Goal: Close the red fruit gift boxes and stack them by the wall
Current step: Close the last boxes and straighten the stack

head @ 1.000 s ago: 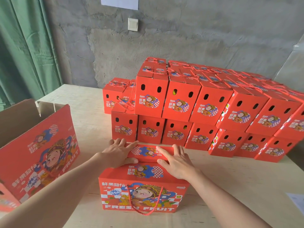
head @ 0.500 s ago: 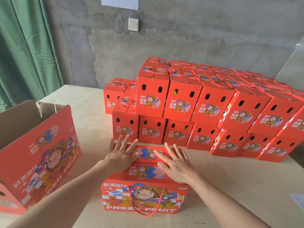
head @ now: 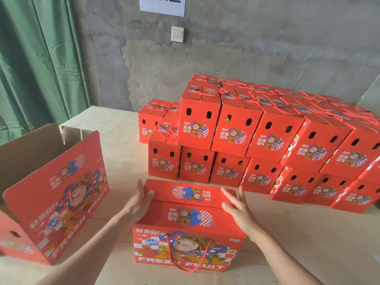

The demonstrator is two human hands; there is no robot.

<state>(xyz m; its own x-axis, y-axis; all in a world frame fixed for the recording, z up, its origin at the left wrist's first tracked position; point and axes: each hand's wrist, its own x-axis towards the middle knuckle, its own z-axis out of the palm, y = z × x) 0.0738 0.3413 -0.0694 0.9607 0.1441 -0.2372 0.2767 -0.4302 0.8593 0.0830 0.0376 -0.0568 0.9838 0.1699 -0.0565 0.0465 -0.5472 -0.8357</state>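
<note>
Finishing the closing step on the gift box (head: 189, 241) at the middle of the bench's (head: 308, 233) near edge, with both top flaps lying down and the rope handle (head: 191, 262) hanging in front. Bracketing its ends: left hand (head: 139, 204) touching the left end, fingers (head: 140, 189) straight, gripping nothing; right hand (head: 239, 210) just beside the right end, fingers spread straight, holding nothing, contact unclear. Probably calling next for gripping both ends, lifting level and carrying to the stacked boxes (head: 257, 138) along the far edge by the wall (head: 246, 48). Leaving the open box (head: 55, 198) at the left edge waiting.
</note>
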